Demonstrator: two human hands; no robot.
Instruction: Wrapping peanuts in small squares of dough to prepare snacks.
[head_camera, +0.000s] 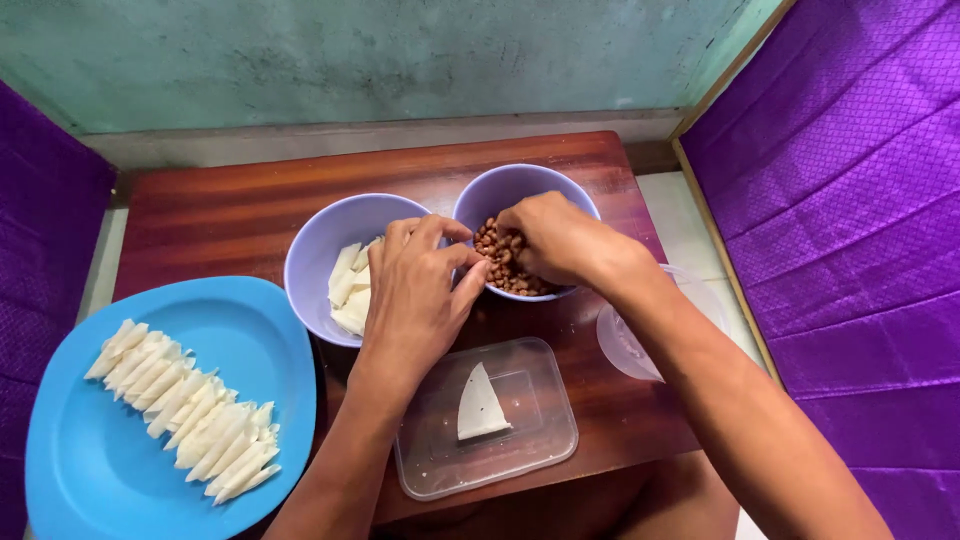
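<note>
Two lilac bowls stand side by side on a small wooden table (230, 205). The right bowl (515, 185) holds brown peanuts (500, 268); my right hand (560, 240) reaches into it, fingers curled down on the nuts. The left bowl (330, 240) holds white folded wrappers (350, 290). My left hand (420, 295) hovers over the gap between the bowls, its fingertips pinched together at the rim of the peanut bowl. What the fingers hold is hidden.
A blue plate (90, 460) at the front left carries a row of several white folded cones (185, 405). A clear plastic tray (535, 430) with one white triangular piece (480, 405) sits at the front. A clear lid (620, 345) lies at the right edge. Purple cloth flanks both sides.
</note>
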